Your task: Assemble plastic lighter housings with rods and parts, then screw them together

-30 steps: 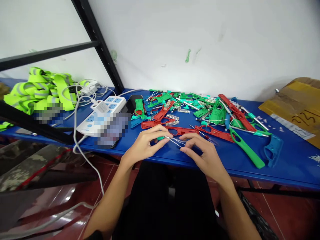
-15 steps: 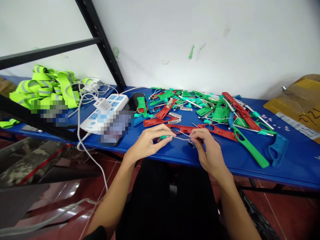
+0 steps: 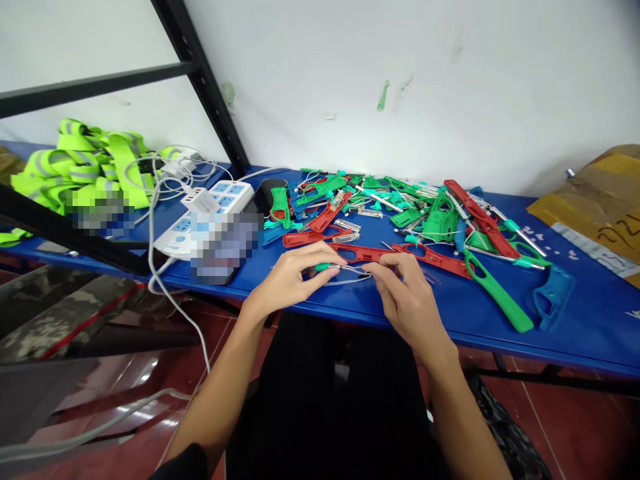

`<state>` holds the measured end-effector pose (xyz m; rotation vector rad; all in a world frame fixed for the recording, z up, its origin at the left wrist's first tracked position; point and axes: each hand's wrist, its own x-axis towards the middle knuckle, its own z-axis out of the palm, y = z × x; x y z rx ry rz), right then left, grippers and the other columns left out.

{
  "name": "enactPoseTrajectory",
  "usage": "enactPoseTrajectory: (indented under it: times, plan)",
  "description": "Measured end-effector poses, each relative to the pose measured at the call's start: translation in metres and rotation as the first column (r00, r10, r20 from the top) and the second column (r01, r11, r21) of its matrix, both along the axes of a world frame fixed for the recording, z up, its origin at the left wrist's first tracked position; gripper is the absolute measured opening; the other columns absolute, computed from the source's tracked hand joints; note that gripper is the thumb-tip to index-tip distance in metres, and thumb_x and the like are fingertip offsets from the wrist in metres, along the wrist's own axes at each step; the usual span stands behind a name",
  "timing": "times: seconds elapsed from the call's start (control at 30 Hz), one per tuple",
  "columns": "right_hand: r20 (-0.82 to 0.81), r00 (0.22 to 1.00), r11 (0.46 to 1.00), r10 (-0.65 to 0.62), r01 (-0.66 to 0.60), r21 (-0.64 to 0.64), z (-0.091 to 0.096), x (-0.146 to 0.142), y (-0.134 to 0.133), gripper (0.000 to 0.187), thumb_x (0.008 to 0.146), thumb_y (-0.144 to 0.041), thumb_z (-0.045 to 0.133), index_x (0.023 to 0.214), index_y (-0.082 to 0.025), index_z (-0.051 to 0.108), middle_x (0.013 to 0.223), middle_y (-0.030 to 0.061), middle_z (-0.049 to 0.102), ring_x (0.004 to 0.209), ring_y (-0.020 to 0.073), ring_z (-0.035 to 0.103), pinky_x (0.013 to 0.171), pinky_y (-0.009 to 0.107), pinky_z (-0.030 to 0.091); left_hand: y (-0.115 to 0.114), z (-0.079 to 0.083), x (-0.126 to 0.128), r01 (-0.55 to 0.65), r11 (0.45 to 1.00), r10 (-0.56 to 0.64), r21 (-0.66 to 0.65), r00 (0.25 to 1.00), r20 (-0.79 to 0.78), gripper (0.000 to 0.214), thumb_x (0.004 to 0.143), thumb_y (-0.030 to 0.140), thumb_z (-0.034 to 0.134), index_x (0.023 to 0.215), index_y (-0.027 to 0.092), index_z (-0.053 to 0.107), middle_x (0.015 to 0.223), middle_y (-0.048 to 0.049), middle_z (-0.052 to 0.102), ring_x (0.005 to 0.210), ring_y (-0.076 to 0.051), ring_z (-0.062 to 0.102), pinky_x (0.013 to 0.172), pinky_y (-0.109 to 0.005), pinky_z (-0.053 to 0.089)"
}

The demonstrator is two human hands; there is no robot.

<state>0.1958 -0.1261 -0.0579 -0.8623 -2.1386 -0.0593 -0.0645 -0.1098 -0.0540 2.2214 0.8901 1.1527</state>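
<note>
Both hands work at the near edge of the blue table, just in front of the person's body.

Left hand: thumb and forefinger pressed together, pinching the small green-tipped part. The other fingers are curled under.

Right hand: fingertips drawn together on the thin white wires that trail from the part's right end. The exact contact is hidden behind the fingers.

Part description: slim and short, with a bright green tip on the left and a pale, metallic-looking stem running right. Fine white wires loop off it, low over the table surface. It is held level between the two hands, just above the table's near edge. Finer detail is too small to make out.

Surroundings:
- A red plastic shell lies just beyond the hands, long and flat with cut-outs.
- A loose pile of red, green and blue shells lies farther back, towards the wall.
- A long green handle and a blue handle piece lie to the right, well apart from the hands.
- A white power strip lies to the left, with neon-yellow reflective straps at far left.
- A cardboard box sits at far right.
</note>
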Motion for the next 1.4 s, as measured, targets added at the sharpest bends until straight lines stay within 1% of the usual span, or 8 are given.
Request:
enactPoseTrajectory:
  times: [0.1,0.2,0.33,0.5,0.7,1.0,1.17,1.4]
  plan:
    - [-0.039,0.995,0.991,0.090,-0.094,-0.099,0.001,0.001,-0.001,0.032,0.109,-0.008,0.055,0.135,-0.021,0.069,0.125,0.0142,0.067,0.113,0.0246,0.068,0.091,0.038,0.059,0.000,0.001,0.000,-0.010,1.000,0.010,0.003,1.000,-0.005,0.019,0.107,0.025,0.068,0.121,0.020,0.081,0.116,-0.0097,0.079,0.108,-0.019,0.075,0.098,-0.031,0.058]
    - [0.052,0.986,0.986,0.155,-0.151,-0.076,0.003,0.000,-0.002,0.026,0.110,-0.015,0.061,0.133,-0.021,0.071,0.128,0.0128,0.073,0.111,0.0244,0.070,0.095,0.039,0.060,0.000,0.002,0.001,-0.013,1.000,0.013,0.011,1.000,-0.004,0.018,0.107,0.024,0.068,0.120,0.020,0.081,0.114,-0.0091,0.079,0.106,-0.019,0.075,0.097,-0.031,0.058]
    - [0.253,0.966,0.997,0.059,-0.068,0.027,0.005,-0.007,-0.001,0.019,0.108,-0.024,0.067,0.123,-0.018,0.077,0.140,0.0168,0.072,0.121,0.0319,0.067,0.104,0.048,0.058,0.001,0.000,0.000,-0.007,1.000,0.008,0.006,1.000,-0.023,0.019,0.108,0.024,0.067,0.121,0.020,0.080,0.115,-0.0094,0.079,0.108,-0.019,0.074,0.098,-0.031,0.057]
    - [0.319,0.947,0.999,0.034,-0.032,-0.013,0.004,-0.013,0.003,0.030,0.107,-0.027,0.069,0.134,-0.015,0.075,0.148,0.0211,0.067,0.137,0.0371,0.062,0.111,0.055,0.055,0.000,-0.002,-0.001,0.001,1.000,-0.001,-0.007,0.999,-0.035,0.019,0.108,0.025,0.066,0.121,0.021,0.080,0.115,-0.0086,0.078,0.106,-0.018,0.074,0.096,-0.030,0.056]
    - [0.161,0.975,0.979,0.150,-0.124,-0.165,0.008,-0.006,0.003,0.019,0.112,-0.031,0.062,0.106,-0.020,0.077,0.142,0.0127,0.073,0.129,0.0286,0.067,0.111,0.048,0.054,-0.001,0.001,0.000,0.002,1.000,-0.002,-0.012,1.000,-0.009,0.019,0.108,0.025,0.067,0.121,0.021,0.080,0.115,-0.0085,0.078,0.107,-0.019,0.074,0.097,-0.030,0.056]
    - [-0.034,0.992,0.970,0.119,-0.123,-0.209,0.005,-0.005,0.005,0.024,0.112,-0.028,0.062,0.091,-0.021,0.071,0.128,0.0108,0.078,0.118,0.0256,0.073,0.105,0.045,0.055,-0.001,0.000,0.000,0.014,1.000,-0.015,-0.014,1.000,-0.019,0.020,0.108,0.026,0.066,0.122,0.022,0.081,0.118,-0.0092,0.078,0.108,-0.020,0.074,0.097,-0.031,0.056]
    - [-0.068,0.988,0.974,0.139,-0.148,-0.169,0.004,-0.004,0.004,0.012,0.111,-0.021,0.064,0.116,-0.022,0.074,0.131,0.0116,0.077,0.122,0.0247,0.072,0.106,0.043,0.056,-0.002,0.002,0.001,0.012,1.000,-0.012,-0.013,1.000,-0.008,0.019,0.108,0.026,0.067,0.121,0.022,0.081,0.116,-0.0087,0.079,0.107,-0.018,0.075,0.096,-0.029,0.056]
    - [-0.008,0.999,0.992,0.054,-0.053,0.118,-0.005,-0.001,0.000,0.056,0.108,-0.001,0.051,0.158,-0.025,0.056,0.126,0.0116,0.081,0.113,0.0241,0.077,0.100,0.042,0.058,-0.003,0.002,0.000,0.011,1.000,-0.012,-0.029,1.000,-0.025,0.021,0.110,0.028,0.064,0.122,0.021,0.080,0.117,-0.0094,0.078,0.105,-0.018,0.074,0.094,-0.030,0.056]
